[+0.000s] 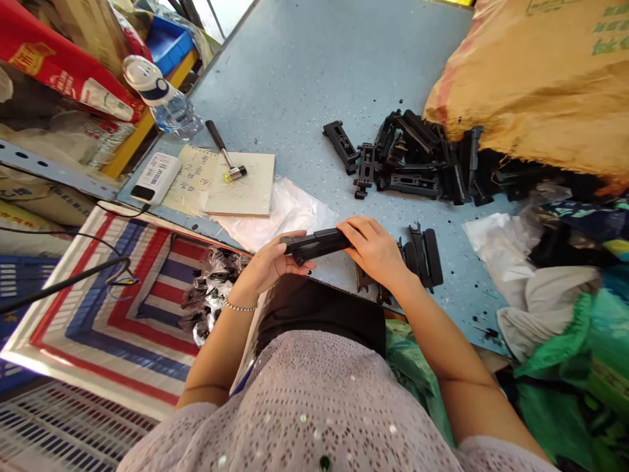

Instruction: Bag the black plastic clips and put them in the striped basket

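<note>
A black plastic part (319,245) is held level between my two hands, over the table's front edge. My left hand (268,263) grips its left end, with the thumb and fingers around it. Round the right end my right hand (374,252) is closed, the fingers curled over the top. Several similar black parts (426,257) lie on the table beside and partly under my right hand. Farther back is a pile of black parts (410,157), and a white plastic sheet (289,210) lies just beyond my left hand.
A hammer (219,145) rests on a square board (255,190) at the left. Near it are a water bottle (170,105) and a white device (156,178). An orange sack (540,78) stands at the right. A lined crate (122,295) with wrapped parts sits lower left.
</note>
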Tool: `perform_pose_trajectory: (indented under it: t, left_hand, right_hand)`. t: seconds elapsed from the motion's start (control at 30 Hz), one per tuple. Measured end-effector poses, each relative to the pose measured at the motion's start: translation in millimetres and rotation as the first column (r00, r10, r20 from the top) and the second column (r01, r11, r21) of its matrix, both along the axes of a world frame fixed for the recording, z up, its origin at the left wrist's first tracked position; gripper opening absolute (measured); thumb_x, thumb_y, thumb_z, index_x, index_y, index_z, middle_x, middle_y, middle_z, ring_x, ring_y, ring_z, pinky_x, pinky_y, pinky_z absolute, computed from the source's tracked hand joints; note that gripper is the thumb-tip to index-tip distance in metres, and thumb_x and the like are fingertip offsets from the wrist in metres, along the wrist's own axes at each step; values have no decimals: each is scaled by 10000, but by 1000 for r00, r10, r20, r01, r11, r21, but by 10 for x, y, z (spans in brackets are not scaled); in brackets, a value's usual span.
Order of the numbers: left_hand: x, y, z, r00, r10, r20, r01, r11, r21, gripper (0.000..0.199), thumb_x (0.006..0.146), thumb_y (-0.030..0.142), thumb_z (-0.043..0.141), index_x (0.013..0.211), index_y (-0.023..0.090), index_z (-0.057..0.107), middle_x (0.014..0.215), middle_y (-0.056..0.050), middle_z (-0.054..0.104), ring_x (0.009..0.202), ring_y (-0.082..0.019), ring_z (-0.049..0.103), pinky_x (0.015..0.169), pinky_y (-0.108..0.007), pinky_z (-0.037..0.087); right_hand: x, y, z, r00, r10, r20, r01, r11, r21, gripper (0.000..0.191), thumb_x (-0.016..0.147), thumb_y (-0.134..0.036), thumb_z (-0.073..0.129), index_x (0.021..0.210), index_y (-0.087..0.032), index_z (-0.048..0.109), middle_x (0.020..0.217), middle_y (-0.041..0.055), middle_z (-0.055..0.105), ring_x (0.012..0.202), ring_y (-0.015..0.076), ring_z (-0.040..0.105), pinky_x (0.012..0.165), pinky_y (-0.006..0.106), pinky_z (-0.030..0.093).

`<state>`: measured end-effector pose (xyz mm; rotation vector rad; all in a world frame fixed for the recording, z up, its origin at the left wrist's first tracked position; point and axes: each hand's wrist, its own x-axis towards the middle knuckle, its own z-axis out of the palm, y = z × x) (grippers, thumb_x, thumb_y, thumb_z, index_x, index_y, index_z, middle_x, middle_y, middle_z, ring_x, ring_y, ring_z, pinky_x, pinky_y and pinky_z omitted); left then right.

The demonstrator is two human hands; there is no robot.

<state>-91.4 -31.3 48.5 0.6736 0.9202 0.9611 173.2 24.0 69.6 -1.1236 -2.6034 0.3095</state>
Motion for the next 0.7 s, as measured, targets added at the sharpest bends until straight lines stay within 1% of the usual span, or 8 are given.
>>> perform_pose_trajectory:
  t: [0.1,0.2,0.27,0.33,0.4,0.47,0.63,0.7]
  left_hand:
    - [-1,-28,-46,985,166,-39,-166,986,22,393,850,478,693,1111,185,670,866,-60,729,627,-189,724,548,-299,600]
    - [96,-134,-101,923,348,-164,-331,935,127,386,896,484,645,1137,183,652,982,-81,740,669,-187,731,615,-337,621]
    - [237,-244,-111,840,473,-265,-386,865,320,420,920,462,636,1268,229,614,1267,-121,695,940,-239,755,863,-441,630]
    - [366,-346,-99,777,488,-398,-243,815,526,516,889,447,694,1364,283,579,1491,-125,563,1287,-306,623,1116,-542,491]
    - [388,-389,-95,746,393,-538,24,791,612,593,853,440,740,1407,309,572,1543,-109,518,1470,-337,435,1222,-579,352]
    - [259,-338,-137,688,352,-635,170,773,612,504,902,408,682,1389,305,605,1459,-106,598,1443,-329,466,1204,-565,372]
    - [-342,127,-443,285,530,-799,60,822,567,223,882,305,671,1069,231,766,1212,-158,699,1187,-356,595,1083,-556,427]
    - [-487,301,-534,246,498,-832,69,847,527,113,855,269,672,885,231,774,1044,-147,722,1111,-347,606,1012,-513,460]
  right_hand:
    - [-121,-31,111,999,19,-28,-19,1000,-22,430,947,-250,630,1374,-221,587,1346,164,603,1330,367,494,1137,587,388]
    - [-272,-258,144,982,-67,-174,15,959,-282,415,928,-448,675,1281,-229,651,1251,161,661,1232,366,561,1071,589,426]
    - [-415,-390,55,921,-208,-329,-32,802,-597,434,949,-567,601,1224,-239,673,1132,125,711,1092,307,638,991,517,494]
    - [-570,-435,-107,762,-450,-466,-180,543,-820,479,950,-647,535,1191,-258,676,1097,86,731,1016,259,674,919,448,541]
    - [-689,-402,-279,524,-708,-473,-337,338,-879,497,883,-690,603,1128,-265,681,1082,59,741,957,235,692,838,398,573]
    - [-729,-336,-400,341,-857,-386,-401,238,-884,473,785,-661,736,1020,-254,688,1013,41,752,837,206,695,746,357,584]
    - [-616,-249,-433,311,-885,-345,-373,220,-901,454,747,-607,809,946,-216,693,954,60,761,690,166,667,665,328,575]
    - [-586,-252,-418,318,-871,-374,-355,257,-899,446,766,-609,795,962,-222,693,947,55,755,729,180,685,711,344,587]
